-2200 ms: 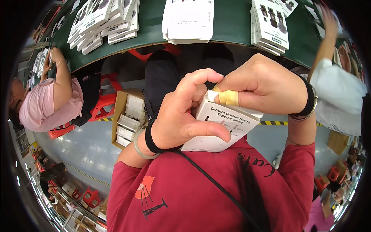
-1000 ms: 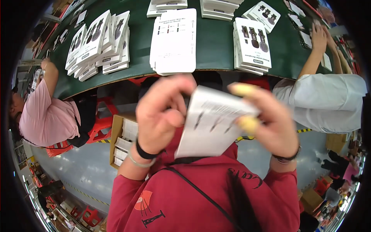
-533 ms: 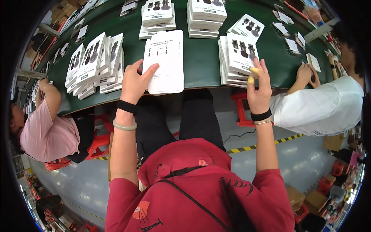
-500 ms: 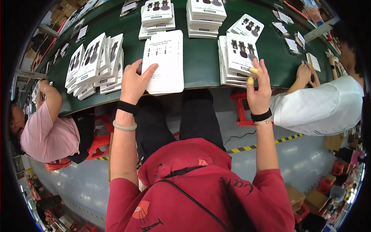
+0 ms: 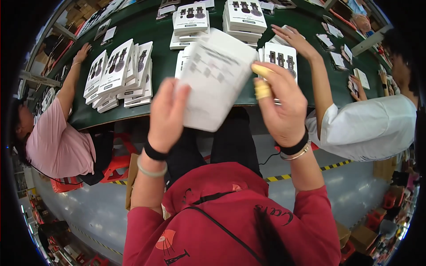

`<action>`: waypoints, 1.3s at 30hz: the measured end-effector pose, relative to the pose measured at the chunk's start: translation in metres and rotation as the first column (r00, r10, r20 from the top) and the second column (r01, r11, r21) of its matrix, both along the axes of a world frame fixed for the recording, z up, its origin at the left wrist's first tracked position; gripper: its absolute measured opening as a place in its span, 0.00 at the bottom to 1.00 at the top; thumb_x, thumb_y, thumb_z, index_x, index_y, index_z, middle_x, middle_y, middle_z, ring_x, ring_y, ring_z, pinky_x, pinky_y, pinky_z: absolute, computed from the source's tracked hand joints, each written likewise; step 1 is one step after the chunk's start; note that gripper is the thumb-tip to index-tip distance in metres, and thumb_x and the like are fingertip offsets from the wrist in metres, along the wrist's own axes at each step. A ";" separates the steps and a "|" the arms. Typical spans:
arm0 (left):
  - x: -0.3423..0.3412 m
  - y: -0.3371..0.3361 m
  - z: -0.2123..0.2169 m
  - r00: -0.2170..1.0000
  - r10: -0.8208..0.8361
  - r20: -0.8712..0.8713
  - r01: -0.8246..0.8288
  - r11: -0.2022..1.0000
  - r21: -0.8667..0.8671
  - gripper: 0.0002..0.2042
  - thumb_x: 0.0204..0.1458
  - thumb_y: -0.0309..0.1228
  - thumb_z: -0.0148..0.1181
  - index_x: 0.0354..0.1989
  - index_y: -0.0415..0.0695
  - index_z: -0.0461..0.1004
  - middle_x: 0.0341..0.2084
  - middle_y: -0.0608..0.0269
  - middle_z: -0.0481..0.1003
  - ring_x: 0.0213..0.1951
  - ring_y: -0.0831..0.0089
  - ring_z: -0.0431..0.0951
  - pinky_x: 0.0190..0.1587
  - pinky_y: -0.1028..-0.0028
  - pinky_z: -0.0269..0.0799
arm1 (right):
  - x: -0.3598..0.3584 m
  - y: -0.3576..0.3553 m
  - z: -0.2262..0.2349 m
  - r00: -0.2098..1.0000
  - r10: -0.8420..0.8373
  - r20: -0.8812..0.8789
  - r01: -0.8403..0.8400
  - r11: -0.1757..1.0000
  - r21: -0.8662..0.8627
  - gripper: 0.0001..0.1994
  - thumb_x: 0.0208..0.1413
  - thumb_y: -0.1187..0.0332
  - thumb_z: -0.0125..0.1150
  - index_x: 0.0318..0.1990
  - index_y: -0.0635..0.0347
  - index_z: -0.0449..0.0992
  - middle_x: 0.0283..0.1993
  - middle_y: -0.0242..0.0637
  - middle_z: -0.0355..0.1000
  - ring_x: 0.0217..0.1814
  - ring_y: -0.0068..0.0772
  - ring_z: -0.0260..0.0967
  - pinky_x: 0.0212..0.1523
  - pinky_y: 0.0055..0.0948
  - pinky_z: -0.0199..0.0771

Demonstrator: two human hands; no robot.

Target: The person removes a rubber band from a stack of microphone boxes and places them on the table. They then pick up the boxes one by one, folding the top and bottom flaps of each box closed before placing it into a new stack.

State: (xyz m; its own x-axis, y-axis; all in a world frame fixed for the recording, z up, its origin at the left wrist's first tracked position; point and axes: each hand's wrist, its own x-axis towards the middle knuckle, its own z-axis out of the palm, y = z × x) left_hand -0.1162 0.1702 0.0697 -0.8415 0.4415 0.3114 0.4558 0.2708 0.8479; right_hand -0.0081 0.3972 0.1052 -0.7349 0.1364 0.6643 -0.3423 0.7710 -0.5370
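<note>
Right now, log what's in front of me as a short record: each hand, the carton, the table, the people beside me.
Left hand: holding the white carton by its left edge
Right hand: at the carton's right edge, contact unclear; yellow wraps on fingers
Carton: tilted, motion-blurred
Table: green, bearing carton stacks
People: pink top left, white top right

Wearer's two hands, one held carton

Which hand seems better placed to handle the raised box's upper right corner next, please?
Likely the right hand: its taped fingers are nearest; the left hand holds the box by its left side.
</note>
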 end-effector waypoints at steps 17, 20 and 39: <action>0.088 -0.040 -0.031 0.049 -0.798 0.600 0.096 0.602 0.793 0.43 0.47 0.36 0.63 0.72 0.36 0.49 0.65 0.43 0.62 0.67 0.52 0.63 0.66 0.59 0.63 | 0.014 -0.041 0.025 0.781 0.353 0.515 -0.454 0.887 0.080 0.12 0.54 0.63 0.69 0.34 0.61 0.75 0.34 0.40 0.70 0.30 0.42 0.72 0.29 0.33 0.70; 0.093 -0.041 -0.032 -0.045 -0.838 0.543 -0.036 0.545 0.838 0.41 0.48 0.33 0.60 0.72 0.36 0.49 0.65 0.43 0.62 0.66 0.52 0.64 0.65 0.57 0.64 | 0.024 -0.042 0.032 0.734 0.224 0.641 -0.431 0.883 0.186 0.12 0.54 0.64 0.69 0.37 0.61 0.75 0.33 0.40 0.71 0.29 0.41 0.73 0.29 0.32 0.72; 0.109 -0.059 -0.047 0.769 -0.290 0.569 0.098 0.934 0.344 0.23 0.63 0.24 0.55 0.66 0.34 0.61 0.48 0.55 0.78 0.45 0.76 0.78 0.48 0.76 0.74 | 0.069 -0.051 -0.026 0.683 0.473 0.556 -0.225 0.861 -0.457 0.17 0.60 0.75 0.62 0.56 0.68 0.72 0.39 0.36 0.75 0.39 0.23 0.76 0.39 0.24 0.76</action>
